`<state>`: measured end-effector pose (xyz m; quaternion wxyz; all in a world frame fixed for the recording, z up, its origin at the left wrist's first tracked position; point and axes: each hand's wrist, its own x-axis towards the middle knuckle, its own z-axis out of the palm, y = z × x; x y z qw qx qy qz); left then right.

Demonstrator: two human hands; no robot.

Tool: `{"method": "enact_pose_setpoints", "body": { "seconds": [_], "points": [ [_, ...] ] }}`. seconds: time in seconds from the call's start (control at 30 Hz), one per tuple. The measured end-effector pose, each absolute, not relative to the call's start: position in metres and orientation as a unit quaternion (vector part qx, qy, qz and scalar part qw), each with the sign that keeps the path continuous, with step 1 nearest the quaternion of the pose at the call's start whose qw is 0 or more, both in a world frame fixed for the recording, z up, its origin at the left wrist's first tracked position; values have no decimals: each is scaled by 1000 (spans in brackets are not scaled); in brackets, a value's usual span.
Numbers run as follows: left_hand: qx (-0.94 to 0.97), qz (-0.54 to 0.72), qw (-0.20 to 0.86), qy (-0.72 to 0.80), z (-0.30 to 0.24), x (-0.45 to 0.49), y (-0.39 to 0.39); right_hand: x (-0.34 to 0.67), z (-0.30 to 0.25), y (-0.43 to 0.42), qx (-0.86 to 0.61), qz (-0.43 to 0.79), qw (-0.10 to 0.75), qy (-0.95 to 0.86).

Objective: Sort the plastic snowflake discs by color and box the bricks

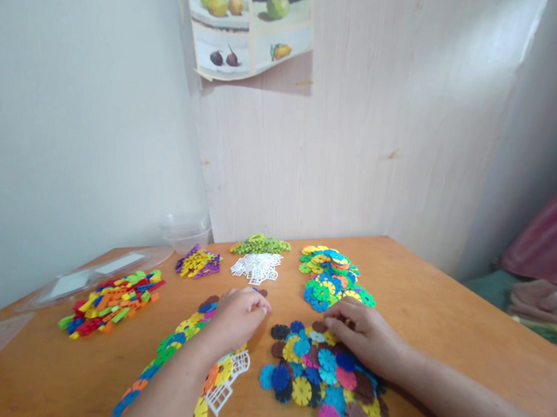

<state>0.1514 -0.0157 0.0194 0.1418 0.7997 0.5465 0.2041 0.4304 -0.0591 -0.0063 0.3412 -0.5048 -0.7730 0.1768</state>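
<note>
My left hand (237,315) hovers over or rests at the far end of a long row of notched plastic discs (163,354), its fingers curled closed. A brown and blue disc edge peeks out beyond its knuckles; whatever lies in the fingers is hidden. Two white lattice pieces (218,398) lie beside that row, near my left wrist. My right hand (364,331) is at the upper right of a loose heap of notched discs (327,361), thumb and fingers bent together. I cannot see what is between them. The heap mixes yellow, blue, black, brown and pink discs.
Farther back are another disc pile (331,274), white lattice pieces (256,267), green pieces (261,245) and purple-yellow pieces (198,262). Mixed bricks (112,300) lie left, near plastic bags (71,284). A clear container (186,230) stands by the wall. The wooden table (450,326) ends at right.
</note>
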Motion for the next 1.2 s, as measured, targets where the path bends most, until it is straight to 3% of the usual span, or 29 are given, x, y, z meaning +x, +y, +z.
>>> {"method": "enact_pose_setpoints", "body": {
  "seconds": [0.33, 0.7, 1.2],
  "points": [
    [728, 159, -21, 667, 21, 117, -1, 430, -5, -60, -514, 173, 324, -775],
    [768, 125, -44, 627, 10, 130, -12, 429, -3, -61, -517, 175, 323, -773],
    [758, 204, -83, 613, 14, 139, -11, 430, -5, -60, -522, 175, 319, -772]
  ]
}}
